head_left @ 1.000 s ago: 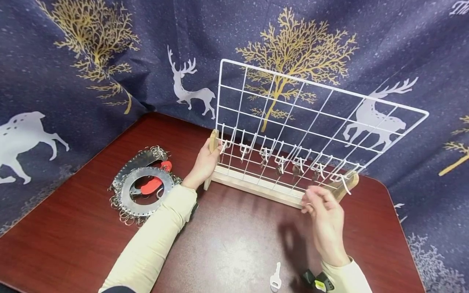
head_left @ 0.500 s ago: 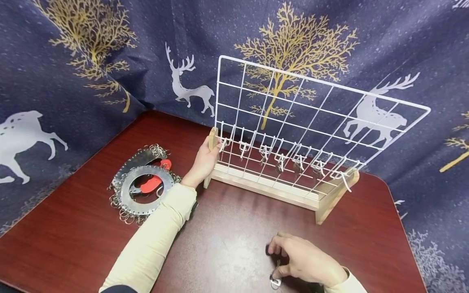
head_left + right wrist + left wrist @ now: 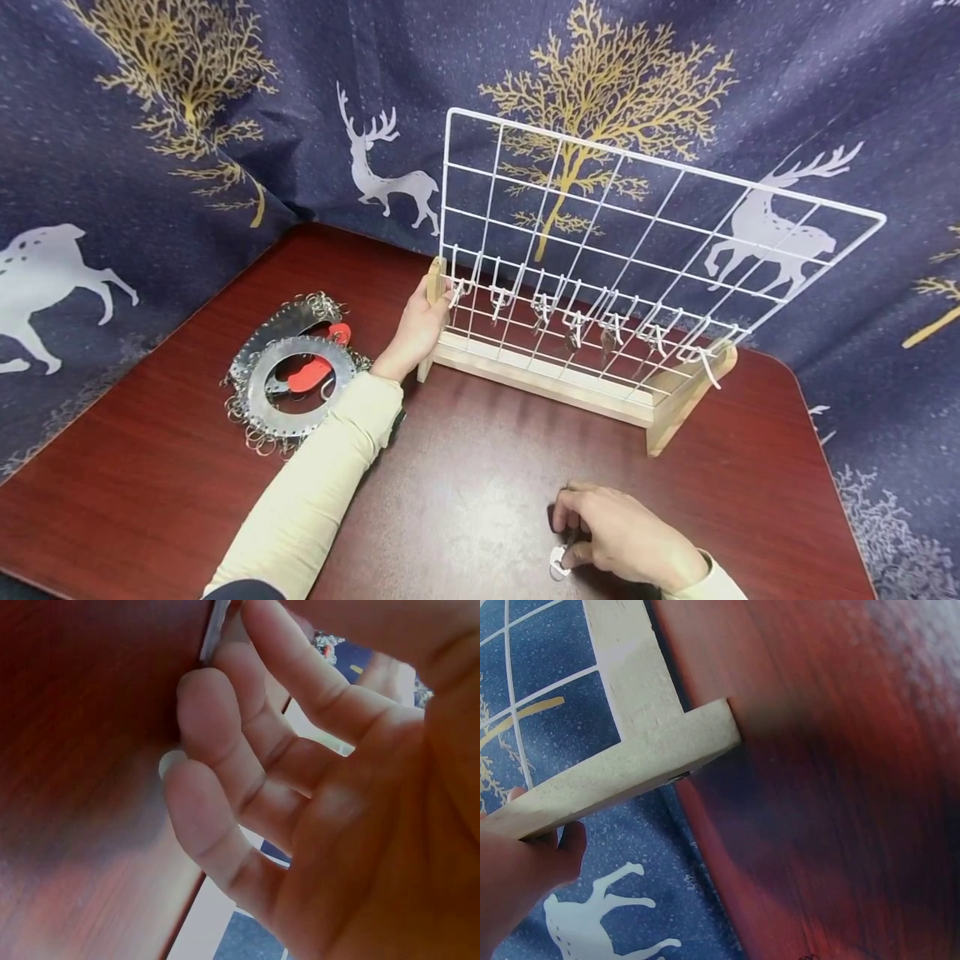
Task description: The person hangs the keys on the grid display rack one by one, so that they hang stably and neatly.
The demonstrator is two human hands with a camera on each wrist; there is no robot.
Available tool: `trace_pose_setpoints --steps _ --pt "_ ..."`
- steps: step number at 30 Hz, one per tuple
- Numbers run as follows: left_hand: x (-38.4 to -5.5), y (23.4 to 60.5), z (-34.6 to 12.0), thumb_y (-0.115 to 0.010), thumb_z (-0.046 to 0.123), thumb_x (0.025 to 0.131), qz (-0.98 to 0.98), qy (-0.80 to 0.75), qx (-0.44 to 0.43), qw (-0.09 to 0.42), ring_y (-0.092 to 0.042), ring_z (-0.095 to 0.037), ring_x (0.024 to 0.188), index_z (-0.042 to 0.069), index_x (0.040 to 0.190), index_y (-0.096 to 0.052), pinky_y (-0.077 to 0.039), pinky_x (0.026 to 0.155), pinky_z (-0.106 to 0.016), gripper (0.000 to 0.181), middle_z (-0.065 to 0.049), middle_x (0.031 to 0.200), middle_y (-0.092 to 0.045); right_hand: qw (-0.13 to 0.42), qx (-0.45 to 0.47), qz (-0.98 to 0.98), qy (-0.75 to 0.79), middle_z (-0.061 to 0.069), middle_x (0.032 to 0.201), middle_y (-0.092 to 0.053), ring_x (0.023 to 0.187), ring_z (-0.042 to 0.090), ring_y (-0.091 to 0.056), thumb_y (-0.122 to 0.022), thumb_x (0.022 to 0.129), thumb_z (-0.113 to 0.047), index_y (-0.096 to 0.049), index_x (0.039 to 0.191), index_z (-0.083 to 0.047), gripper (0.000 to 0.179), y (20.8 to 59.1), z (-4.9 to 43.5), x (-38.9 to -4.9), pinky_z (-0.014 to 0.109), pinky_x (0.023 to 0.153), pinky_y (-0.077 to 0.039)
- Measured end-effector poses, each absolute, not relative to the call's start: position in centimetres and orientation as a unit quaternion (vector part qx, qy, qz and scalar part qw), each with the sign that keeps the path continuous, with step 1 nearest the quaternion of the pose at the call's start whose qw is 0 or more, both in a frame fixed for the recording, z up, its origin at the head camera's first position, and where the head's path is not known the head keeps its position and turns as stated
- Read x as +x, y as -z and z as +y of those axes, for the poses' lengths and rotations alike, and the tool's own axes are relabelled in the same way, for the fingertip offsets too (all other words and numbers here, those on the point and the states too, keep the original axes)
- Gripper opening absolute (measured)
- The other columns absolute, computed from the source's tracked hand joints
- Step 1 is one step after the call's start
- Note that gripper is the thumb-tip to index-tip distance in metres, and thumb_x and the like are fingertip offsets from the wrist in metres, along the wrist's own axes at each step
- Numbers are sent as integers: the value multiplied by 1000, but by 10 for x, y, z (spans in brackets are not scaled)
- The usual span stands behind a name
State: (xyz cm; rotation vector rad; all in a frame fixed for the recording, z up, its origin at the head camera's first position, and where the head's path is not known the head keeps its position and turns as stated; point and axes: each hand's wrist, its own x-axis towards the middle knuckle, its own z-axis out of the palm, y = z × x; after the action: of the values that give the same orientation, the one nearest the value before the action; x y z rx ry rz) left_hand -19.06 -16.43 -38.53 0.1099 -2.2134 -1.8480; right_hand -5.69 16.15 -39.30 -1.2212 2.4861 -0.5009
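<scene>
My left hand (image 3: 416, 333) grips the wooden end piece (image 3: 433, 282) of a white wire grid rack; in the left wrist view its fingers wrap that wood (image 3: 630, 769). At the front right, my right hand (image 3: 626, 533) pinches a small silver key (image 3: 558, 562) between thumb and fingers, low over the table. The key's ring end shows, while the fingers cover its blade. In the right wrist view, part of the key (image 3: 215, 631) shows beside the curled fingers. White hooks line the grid's lower part, and keys (image 3: 608, 343) hang from several of them.
Left of the rack, flat metal rings (image 3: 262, 400) edged with many small split rings lie on the table with a red-handled item (image 3: 309, 377). The rack's right wooden foot (image 3: 675, 412) stands on the dark red table (image 3: 150, 467). A patterned blue cloth hangs behind.
My right hand has moved from the rack's right end down to the key on the table and taken hold of it. The left hand keeps its grip on the rack.
</scene>
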Motion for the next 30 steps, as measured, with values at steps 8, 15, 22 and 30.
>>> trace_pose_setpoints --steps 8,15,22,30 --pt "-191 384 -164 -48 14 100 -772 622 43 126 -55 -42 88 2 123 -50 -43 65 -30 26 -17 98 -57 158 -430 869 185 -20 77 -47 68 -4 -46 -79 76 -40 -57 79 -29 24 394 160 -57 20 60 -40" --pt "-191 383 -164 -48 13 100 -776 616 47 125 -56 -41 86 4 121 -51 -43 65 -30 23 -19 97 -58 164 -414 877 182 -20 76 -45 67 -3 -42 -77 73 -51 -55 80 -30 31 393 156 -55 21 59 -39" --pt "-190 382 -164 -48 14 100 -776 616 47 127 -56 -38 84 4 121 -51 -43 65 -30 23 -17 95 -57 164 -407 883 166 -20 77 -45 69 -3 -42 -81 72 -44 -54 79 -31 30 393 154 -53 22 61 -39" --pt "-190 383 -164 -47 14 100 -769 626 47 118 -55 -38 90 2 123 -50 -43 68 -31 26 -18 102 -57 159 -430 871 174 -20 85 -45 75 -3 -45 -83 74 -26 -56 86 -31 30 392 151 -49 22 65 -43"
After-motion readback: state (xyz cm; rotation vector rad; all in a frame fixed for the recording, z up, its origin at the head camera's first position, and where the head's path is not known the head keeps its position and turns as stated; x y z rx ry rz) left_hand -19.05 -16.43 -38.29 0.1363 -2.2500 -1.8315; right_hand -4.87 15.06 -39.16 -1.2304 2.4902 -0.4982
